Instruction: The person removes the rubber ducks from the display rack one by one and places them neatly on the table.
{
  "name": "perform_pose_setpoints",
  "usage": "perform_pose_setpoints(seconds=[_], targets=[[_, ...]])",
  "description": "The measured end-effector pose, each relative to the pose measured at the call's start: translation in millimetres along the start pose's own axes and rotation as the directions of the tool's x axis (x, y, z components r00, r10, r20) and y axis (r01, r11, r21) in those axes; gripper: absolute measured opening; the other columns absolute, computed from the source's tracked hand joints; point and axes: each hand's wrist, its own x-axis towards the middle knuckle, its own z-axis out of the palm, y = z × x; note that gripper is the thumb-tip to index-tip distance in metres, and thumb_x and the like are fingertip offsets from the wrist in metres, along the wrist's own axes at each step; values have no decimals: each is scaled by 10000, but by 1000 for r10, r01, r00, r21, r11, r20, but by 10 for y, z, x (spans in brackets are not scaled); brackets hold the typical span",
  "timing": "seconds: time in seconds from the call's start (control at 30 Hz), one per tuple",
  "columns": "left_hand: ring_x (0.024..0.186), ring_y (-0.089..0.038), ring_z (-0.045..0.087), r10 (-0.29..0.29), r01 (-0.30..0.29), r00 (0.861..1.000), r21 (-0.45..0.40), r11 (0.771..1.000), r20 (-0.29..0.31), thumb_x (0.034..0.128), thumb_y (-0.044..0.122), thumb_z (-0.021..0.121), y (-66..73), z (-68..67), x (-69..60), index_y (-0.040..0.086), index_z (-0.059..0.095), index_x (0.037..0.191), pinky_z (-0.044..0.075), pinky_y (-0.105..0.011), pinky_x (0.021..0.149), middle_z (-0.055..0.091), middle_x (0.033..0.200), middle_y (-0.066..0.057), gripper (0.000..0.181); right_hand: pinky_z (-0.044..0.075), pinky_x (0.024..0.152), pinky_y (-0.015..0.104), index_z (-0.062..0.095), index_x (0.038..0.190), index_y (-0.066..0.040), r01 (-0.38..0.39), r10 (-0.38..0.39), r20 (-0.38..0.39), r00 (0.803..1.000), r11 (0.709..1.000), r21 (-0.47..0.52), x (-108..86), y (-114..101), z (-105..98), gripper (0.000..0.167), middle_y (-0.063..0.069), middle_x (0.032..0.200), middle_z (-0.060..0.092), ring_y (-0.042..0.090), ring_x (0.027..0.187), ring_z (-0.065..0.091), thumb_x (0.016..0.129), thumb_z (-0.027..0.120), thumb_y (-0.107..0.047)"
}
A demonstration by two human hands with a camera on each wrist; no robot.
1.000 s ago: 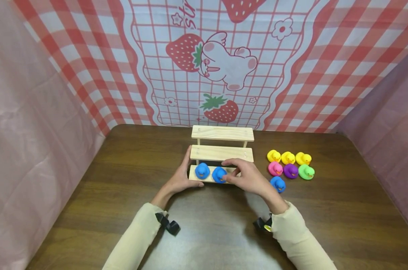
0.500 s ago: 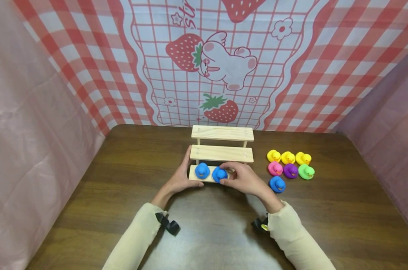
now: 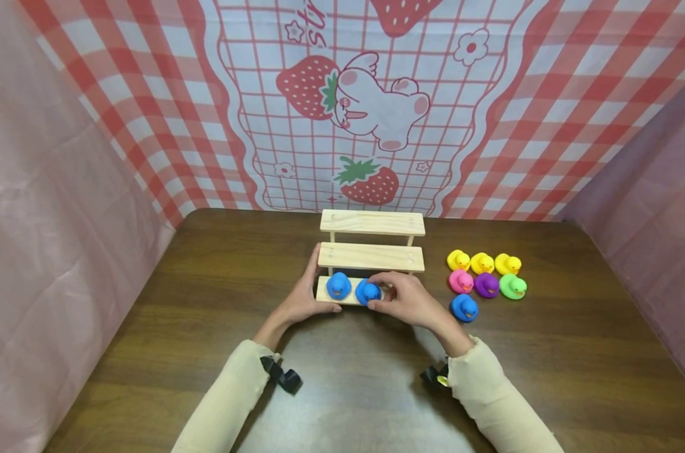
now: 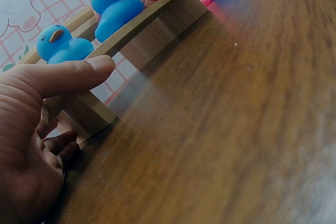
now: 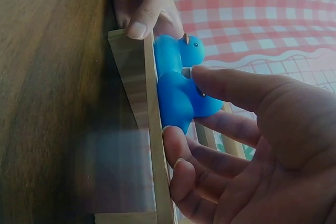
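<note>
A three-tier wooden stand (image 3: 370,257) stands on the table, with two blue rubber ducks side by side on its lowest step. My left hand (image 3: 301,301) grips the left end of that step, thumb along the front edge and fingers round the side. Beside it sits the left blue duck (image 3: 339,286), touched by neither hand in the head view. Around the second blue duck (image 5: 176,100), my right hand (image 3: 407,299) has its thumb and fingers, pinching it as it rests on the step. The right part of the step is hidden behind my right hand.
To the right of the stand lie three yellow ducks (image 3: 482,263) in a row. In front of them are a pink duck (image 3: 462,281), a purple duck (image 3: 486,285) and a green duck (image 3: 513,287). Another blue duck (image 3: 464,308) sits nearest my right wrist. A checked cloth (image 3: 206,126) hangs behind.
My right hand has shifted slightly left and closed more round the second blue duck, which has turned a little. My left hand keeps its place on the stand.
</note>
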Motion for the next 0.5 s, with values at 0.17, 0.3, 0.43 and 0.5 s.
perform_pose_setpoints(seconds=[0.17, 0.3, 0.43, 0.5], targets=[[1505, -400, 295, -5, 5, 1000, 3, 1000, 2, 685, 47, 896, 9, 0, -5, 240, -75, 1622, 200, -560, 1260, 82, 1709, -101, 1363, 481, 601, 184, 705, 1126, -34, -10, 10, -2, 1000, 1000, -2, 1, -3, -5, 346, 110, 963, 737, 85, 667, 611, 843, 804, -206], [1501, -397, 306, -3, 3, 1000, 2, 1000, 2, 681, 47, 898, 6, -2, -4, 247, -75, 1622, 205, -554, 1260, 99, 1705, -113, 1368, 485, 615, 190, 705, 1136, -48, -28, 28, -1, 1000, 1000, -5, -3, -27, -17, 347, 101, 973, 734, 84, 681, 607, 843, 802, -208], [1494, -403, 314, 7, -7, 1000, 3, 1000, 3, 682, 45, 896, 0, -3, -3, 229, -77, 1623, 209, -555, 1258, 97, 1705, -119, 1365, 496, 632, 197, 704, 1154, -57, -40, 40, -2, 999, 999, -5, -14, -51, -40, 358, 99, 1008, 737, 71, 699, 607, 846, 798, -214], [1492, -411, 314, 7, -7, 1000, 7, 1000, 1, 682, 43, 895, 0, -5, -4, 202, -72, 1624, 212, -557, 1257, 88, 1706, -117, 1359, 506, 640, 198, 704, 1157, -60, -39, 39, -4, 999, 999, 1, -22, -62, -57, 359, 103, 1034, 739, 68, 714, 619, 847, 797, -215]])
